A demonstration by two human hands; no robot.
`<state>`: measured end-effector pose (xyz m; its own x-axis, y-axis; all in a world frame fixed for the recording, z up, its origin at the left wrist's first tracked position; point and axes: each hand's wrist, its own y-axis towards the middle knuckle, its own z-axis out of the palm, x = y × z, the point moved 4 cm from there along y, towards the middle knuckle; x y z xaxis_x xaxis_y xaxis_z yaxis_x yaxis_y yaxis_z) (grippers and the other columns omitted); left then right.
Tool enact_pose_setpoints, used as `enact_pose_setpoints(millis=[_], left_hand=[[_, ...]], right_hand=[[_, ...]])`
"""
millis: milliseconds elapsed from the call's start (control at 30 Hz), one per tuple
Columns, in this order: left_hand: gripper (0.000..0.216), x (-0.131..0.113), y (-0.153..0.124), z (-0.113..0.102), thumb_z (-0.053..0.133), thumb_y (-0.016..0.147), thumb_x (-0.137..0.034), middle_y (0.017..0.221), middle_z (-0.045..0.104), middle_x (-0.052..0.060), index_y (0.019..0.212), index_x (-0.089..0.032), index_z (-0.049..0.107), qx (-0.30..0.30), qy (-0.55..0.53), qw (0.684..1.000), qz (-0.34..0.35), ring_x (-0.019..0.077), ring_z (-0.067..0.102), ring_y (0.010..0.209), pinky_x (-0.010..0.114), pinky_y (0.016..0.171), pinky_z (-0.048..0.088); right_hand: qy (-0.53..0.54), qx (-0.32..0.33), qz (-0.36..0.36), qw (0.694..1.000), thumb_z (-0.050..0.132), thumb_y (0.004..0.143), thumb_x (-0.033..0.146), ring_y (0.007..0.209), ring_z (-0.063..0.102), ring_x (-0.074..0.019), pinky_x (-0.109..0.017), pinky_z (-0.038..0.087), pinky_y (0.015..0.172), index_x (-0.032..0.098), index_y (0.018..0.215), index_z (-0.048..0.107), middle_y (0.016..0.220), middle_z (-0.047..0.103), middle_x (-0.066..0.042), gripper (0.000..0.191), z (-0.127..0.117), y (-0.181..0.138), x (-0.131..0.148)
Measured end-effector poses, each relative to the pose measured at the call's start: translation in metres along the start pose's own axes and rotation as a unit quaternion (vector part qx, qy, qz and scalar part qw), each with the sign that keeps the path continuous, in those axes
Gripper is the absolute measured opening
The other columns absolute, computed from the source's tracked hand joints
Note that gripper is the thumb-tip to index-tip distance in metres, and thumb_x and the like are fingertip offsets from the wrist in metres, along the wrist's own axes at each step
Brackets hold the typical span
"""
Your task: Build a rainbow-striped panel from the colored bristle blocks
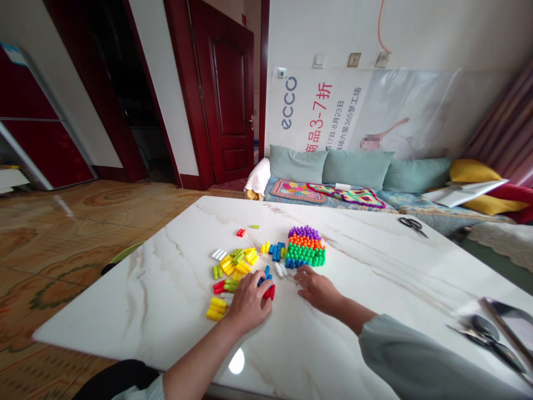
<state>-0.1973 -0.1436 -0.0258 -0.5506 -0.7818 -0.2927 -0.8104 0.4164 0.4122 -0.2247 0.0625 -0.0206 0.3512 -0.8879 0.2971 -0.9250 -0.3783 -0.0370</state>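
My left hand (252, 300) is curled low over the table, its fingertips at blue plastic pegs (267, 271) and red pegs (270, 292). What lies beneath its fingers is hidden. My right hand (316, 289) has its fingers apart, beside the near edge of a block of upright round-headed pegs. That block has purple (306, 231), orange (306, 242), green (307, 254) and blue rows (293, 263). Between my hands lie white pegs (280, 270). Left of them are loose yellow pegs (228, 265), lime pegs (237, 255) and more yellow pegs (216, 309).
Red pegs (241, 232) and a lime peg (255, 226) lie farther back on the marble-patterned table (175, 300). Black scissors (412, 224) rest at the far right. Another pair of scissors (491, 339) lies at the near right. Beyond the table stands a sofa (283, 191).
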Motion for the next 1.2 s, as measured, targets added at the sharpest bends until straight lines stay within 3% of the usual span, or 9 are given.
enact_pose_setpoints(millis=[167,367,567,633,733,800,900,1033,1200], left_hand=[[0.029,0.007,0.001,0.001,0.043,0.085,-0.013,0.109,0.056,0.008,0.108,-0.021,0.060,-0.011,-0.036,0.999,0.006,0.0228,0.056,0.099,0.038,0.091,0.046],[0.027,0.017,0.004,0.007,0.045,0.082,-0.005,0.104,0.056,0.007,0.095,-0.021,0.062,-0.062,-0.073,0.995,0.009,0.0211,0.056,0.099,0.038,0.091,0.049],[0.024,0.005,0.006,-0.018,0.045,0.081,-0.001,0.104,0.054,0.006,0.090,-0.020,0.058,-0.162,-0.137,0.977,0.025,0.0191,0.055,0.104,0.037,0.095,0.048],[0.023,-0.002,0.004,-0.027,0.046,0.082,-0.002,0.109,0.054,0.006,0.091,-0.020,0.057,-0.179,-0.153,0.971,0.045,0.0188,0.055,0.107,0.036,0.097,0.047],[0.023,-0.013,0.000,-0.036,0.047,0.083,-0.003,0.114,0.053,0.007,0.094,-0.020,0.057,-0.186,-0.167,0.964,0.088,0.0192,0.054,0.110,0.036,0.097,0.048],[0.023,-0.019,-0.003,-0.038,0.048,0.083,-0.004,0.114,0.054,0.007,0.094,-0.021,0.057,-0.179,-0.175,0.961,0.114,0.0191,0.055,0.110,0.035,0.095,0.050],[0.027,-0.024,-0.005,-0.038,0.048,0.083,-0.004,0.117,0.053,0.007,0.099,-0.021,0.060,-0.157,-0.189,0.961,0.124,0.0191,0.055,0.111,0.035,0.095,0.051],[0.028,-0.026,-0.005,-0.037,0.048,0.085,-0.010,0.123,0.050,0.008,0.106,-0.023,0.061,-0.129,-0.261,0.953,0.083,0.0216,0.054,0.115,0.037,0.094,0.053],[0.021,-0.026,-0.005,-0.030,0.053,0.087,-0.022,0.123,0.052,0.010,0.106,-0.022,0.061,-0.072,-0.407,0.910,-0.020,0.0207,0.061,0.104,0.030,0.077,0.060]], right_hand=[[0.000,-0.002,-0.008,1.000,0.054,0.078,0.018,0.096,0.064,-0.0214,-0.031,0.048,0.081,0.020,0.113,0.062,0.132,0.052,-0.010,0.035,0.001,0.000,-0.001],[0.019,-0.011,-0.018,1.000,0.055,0.078,0.017,0.098,0.064,-0.0221,-0.032,0.048,0.082,0.020,0.111,0.063,0.132,0.053,-0.011,0.034,0.003,0.001,-0.006],[0.160,-0.084,-0.032,0.983,0.052,0.080,0.018,0.075,0.063,-0.0156,-0.032,0.049,0.074,0.019,0.110,0.062,0.116,0.061,-0.010,0.032,-0.006,0.003,0.012],[0.296,-0.083,0.002,0.952,0.055,0.082,0.028,0.068,0.062,-0.0139,-0.031,0.049,0.067,0.018,0.110,0.060,0.111,0.063,-0.009,0.030,-0.009,0.004,0.022],[0.504,-0.050,0.042,0.861,0.062,0.080,0.046,0.066,0.061,-0.0133,-0.025,0.044,0.054,0.018,0.111,0.056,0.098,0.064,-0.006,0.042,-0.012,0.005,0.038],[0.588,-0.046,0.054,0.806,0.070,0.073,0.049,0.061,0.057,-0.0111,-0.021,0.037,0.048,0.018,0.112,0.055,0.080,0.062,0.000,0.051,-0.014,0.006,0.045],[0.651,-0.061,0.063,0.754,0.081,0.061,0.042,0.048,0.044,-0.0063,-0.020,0.029,0.044,0.018,0.100,0.058,0.060,0.055,0.007,0.051,-0.017,0.006,0.047],[0.673,-0.092,0.071,0.731,0.085,0.055,0.037,0.045,0.041,-0.0049,-0.021,0.030,0.046,0.018,0.079,0.057,0.054,0.055,0.007,0.042,-0.020,0.005,0.047],[0.667,-0.086,0.081,0.736,0.085,0.054,0.039,0.047,0.047,-0.0067,-0.022,0.037,0.049,0.019,0.081,0.057,0.058,0.060,0.006,0.044,-0.020,0.003,0.052]])
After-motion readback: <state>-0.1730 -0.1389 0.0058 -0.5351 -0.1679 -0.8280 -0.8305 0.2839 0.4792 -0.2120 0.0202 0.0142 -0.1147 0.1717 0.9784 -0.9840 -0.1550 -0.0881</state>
